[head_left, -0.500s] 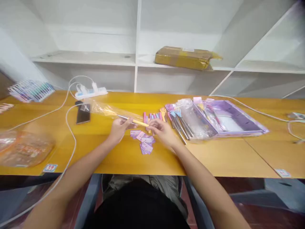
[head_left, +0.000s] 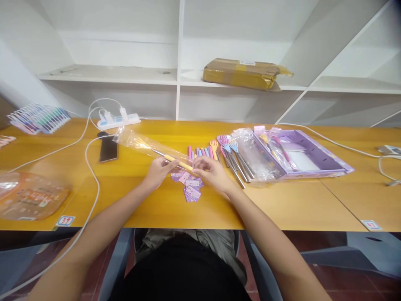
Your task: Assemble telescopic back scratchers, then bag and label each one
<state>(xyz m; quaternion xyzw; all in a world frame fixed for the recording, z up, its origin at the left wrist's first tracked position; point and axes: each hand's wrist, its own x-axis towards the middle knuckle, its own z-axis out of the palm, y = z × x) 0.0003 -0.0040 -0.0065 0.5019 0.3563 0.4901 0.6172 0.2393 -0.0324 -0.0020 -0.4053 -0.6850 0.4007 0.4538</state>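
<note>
My left hand [head_left: 157,170] grips a long clear plastic sleeve [head_left: 138,143] that holds a thin metal rod with a yellow handle [head_left: 178,162]. My right hand [head_left: 210,172] pinches the handle end of that sleeved rod. Both hands hover just above a small heap of pink and purple paper tags [head_left: 190,187] on the yellow table [head_left: 282,205]. Behind my right hand lies a row of coloured handles and metal rods with small hand-shaped tips [head_left: 230,154].
A purple tray [head_left: 313,161] with plastic wrap sits at the right. A black phone [head_left: 108,149], a power strip [head_left: 118,120] and white cables lie at the left. A plastic bag [head_left: 29,196] rests near the left edge. A cardboard parcel [head_left: 246,74] is on the shelf.
Both hands have risen slightly and drawn closer together on the sleeved rod; the sleeve now tilts a little more up to the left.
</note>
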